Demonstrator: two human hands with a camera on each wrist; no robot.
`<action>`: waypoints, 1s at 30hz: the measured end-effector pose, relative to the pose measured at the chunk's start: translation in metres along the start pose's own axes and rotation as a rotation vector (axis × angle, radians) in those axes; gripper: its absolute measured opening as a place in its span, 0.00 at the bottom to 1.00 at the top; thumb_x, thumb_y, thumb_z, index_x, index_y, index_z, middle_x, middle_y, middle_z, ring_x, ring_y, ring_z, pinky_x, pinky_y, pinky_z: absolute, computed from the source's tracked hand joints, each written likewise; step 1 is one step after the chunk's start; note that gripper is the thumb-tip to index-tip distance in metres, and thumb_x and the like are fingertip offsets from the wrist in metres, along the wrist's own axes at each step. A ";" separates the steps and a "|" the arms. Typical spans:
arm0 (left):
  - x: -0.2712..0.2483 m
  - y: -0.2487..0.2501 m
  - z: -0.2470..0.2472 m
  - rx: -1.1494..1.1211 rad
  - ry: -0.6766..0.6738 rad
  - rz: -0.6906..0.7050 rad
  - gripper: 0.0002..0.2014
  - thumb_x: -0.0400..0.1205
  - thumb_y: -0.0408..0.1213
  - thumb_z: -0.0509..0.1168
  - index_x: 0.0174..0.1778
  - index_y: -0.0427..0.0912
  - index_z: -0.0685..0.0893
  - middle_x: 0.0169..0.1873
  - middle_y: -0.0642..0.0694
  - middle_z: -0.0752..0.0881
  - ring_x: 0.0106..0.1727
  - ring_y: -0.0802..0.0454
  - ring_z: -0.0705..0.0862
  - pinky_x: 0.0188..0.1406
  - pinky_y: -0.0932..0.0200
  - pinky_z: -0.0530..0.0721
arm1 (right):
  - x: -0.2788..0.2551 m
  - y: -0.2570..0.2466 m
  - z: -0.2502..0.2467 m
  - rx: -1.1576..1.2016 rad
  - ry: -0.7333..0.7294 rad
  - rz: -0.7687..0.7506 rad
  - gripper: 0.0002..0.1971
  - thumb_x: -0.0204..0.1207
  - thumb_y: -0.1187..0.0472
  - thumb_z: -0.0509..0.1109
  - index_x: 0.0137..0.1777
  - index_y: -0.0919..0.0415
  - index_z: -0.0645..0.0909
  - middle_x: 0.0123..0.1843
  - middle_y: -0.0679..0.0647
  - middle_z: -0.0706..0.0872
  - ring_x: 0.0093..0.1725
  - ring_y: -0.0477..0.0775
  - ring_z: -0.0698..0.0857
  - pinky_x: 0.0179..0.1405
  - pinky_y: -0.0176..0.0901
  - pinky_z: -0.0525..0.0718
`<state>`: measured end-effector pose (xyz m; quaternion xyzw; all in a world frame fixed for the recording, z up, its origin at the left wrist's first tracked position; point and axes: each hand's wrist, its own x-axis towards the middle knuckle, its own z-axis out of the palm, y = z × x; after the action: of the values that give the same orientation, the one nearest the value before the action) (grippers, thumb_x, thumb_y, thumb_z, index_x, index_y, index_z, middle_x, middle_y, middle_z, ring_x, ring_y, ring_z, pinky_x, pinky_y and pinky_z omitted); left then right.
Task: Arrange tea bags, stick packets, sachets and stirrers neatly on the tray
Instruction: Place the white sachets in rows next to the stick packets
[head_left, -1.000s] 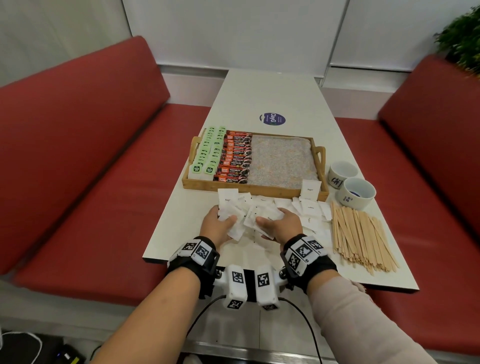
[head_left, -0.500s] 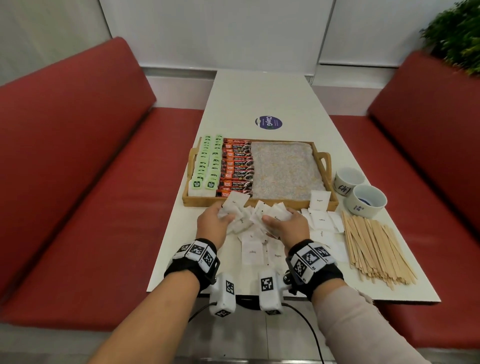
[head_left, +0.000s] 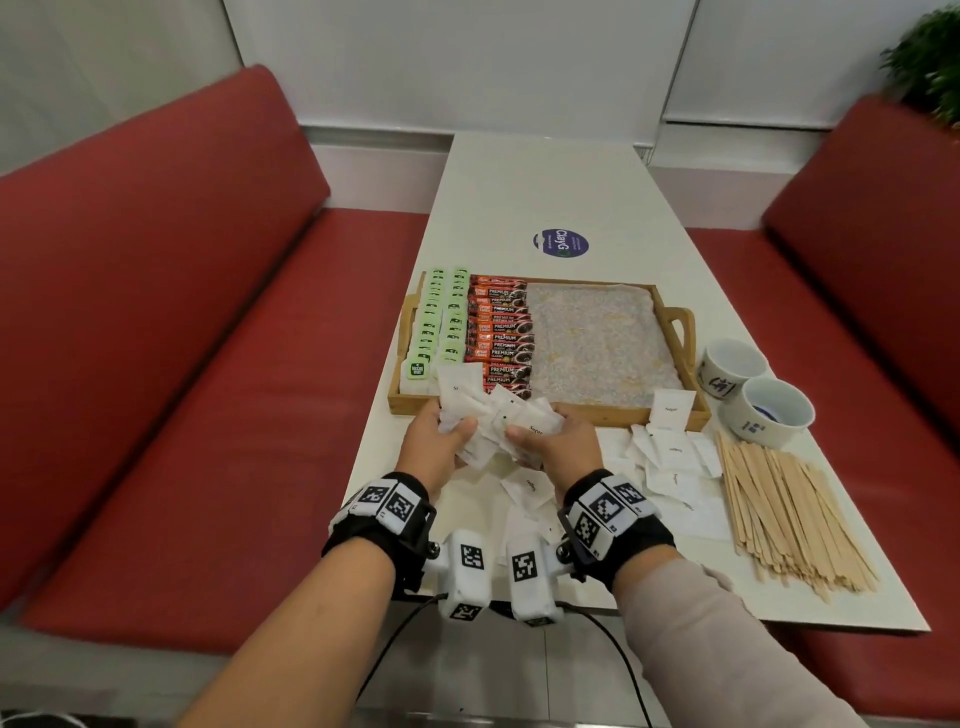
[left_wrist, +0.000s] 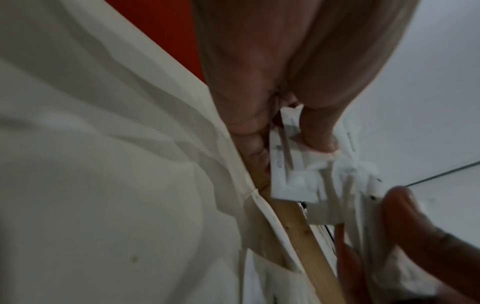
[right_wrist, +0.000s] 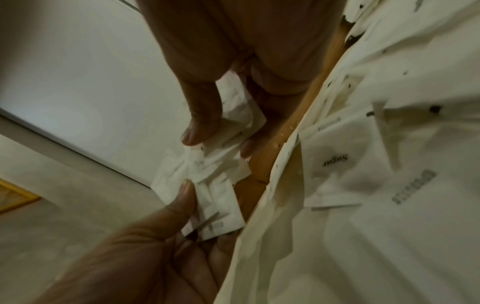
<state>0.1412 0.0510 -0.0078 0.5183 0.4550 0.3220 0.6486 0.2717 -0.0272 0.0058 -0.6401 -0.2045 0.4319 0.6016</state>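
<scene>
- both hands are holding a bunch of white sugar sachets (head_left: 493, 421) between them, just over the tray's near rim.
- the left hand (head_left: 434, 449) is curling its fingers round the left side of the bunch, thumb (head_left: 462, 428) pressing on top.
- the right hand (head_left: 558, 447) is clasping the right side, thumb (head_left: 524, 431) lying across a sachet marked "sugar".
- the left wrist view is showing a thumb (left_wrist: 319, 131) pinching crumpled sachets (left_wrist: 306, 176) above the wooden rim (left_wrist: 298, 226); it is blurred, so the finger count is probably not readable.
- the right wrist view is showing the sachets (right_wrist: 207, 172) being gripped between both hands, beside the rim (right_wrist: 291, 127).
- the tray (head_left: 691, 415) is sitting on the table (head_left: 540, 176); green tea bags (head_left: 436, 317) are lying in two rows at its left side, red stick packets (head_left: 501, 332) stacked just beside them, and the patterned liner (head_left: 592, 343) is lying bare to the right.
- one sachet (head_left: 672, 408) is leaning on the tray's near right rim.
- loose sachets (head_left: 670, 467) are lying scattered on the table near the right wrist.
- wooden stirrers (head_left: 784, 514) are lying in a pile to the right of them.
- two cups (head_left: 753, 395) are standing beside the tray's right end, touching each other.
</scene>
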 end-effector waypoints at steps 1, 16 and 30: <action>-0.001 -0.001 -0.002 -0.004 -0.024 -0.004 0.15 0.83 0.25 0.62 0.55 0.51 0.78 0.58 0.41 0.86 0.58 0.42 0.85 0.57 0.40 0.85 | 0.002 0.002 0.003 -0.006 0.007 -0.006 0.22 0.65 0.73 0.79 0.59 0.68 0.79 0.51 0.64 0.89 0.47 0.63 0.90 0.42 0.51 0.90; -0.006 0.005 -0.015 0.169 -0.215 -0.004 0.27 0.75 0.18 0.56 0.65 0.50 0.75 0.61 0.40 0.84 0.61 0.39 0.83 0.62 0.40 0.82 | 0.012 0.006 0.032 -0.476 -0.074 -0.098 0.21 0.57 0.68 0.85 0.48 0.56 0.81 0.43 0.49 0.88 0.43 0.48 0.86 0.46 0.43 0.85; -0.005 -0.012 -0.017 0.374 -0.207 0.159 0.27 0.67 0.21 0.74 0.56 0.51 0.76 0.53 0.45 0.81 0.48 0.48 0.84 0.40 0.55 0.86 | 0.015 0.024 0.037 -0.813 -0.121 -0.209 0.25 0.57 0.70 0.81 0.53 0.56 0.78 0.53 0.52 0.82 0.50 0.52 0.81 0.47 0.40 0.79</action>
<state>0.1230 0.0501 -0.0186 0.6939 0.3956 0.2272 0.5571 0.2438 0.0018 -0.0177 -0.7746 -0.4568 0.2895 0.3279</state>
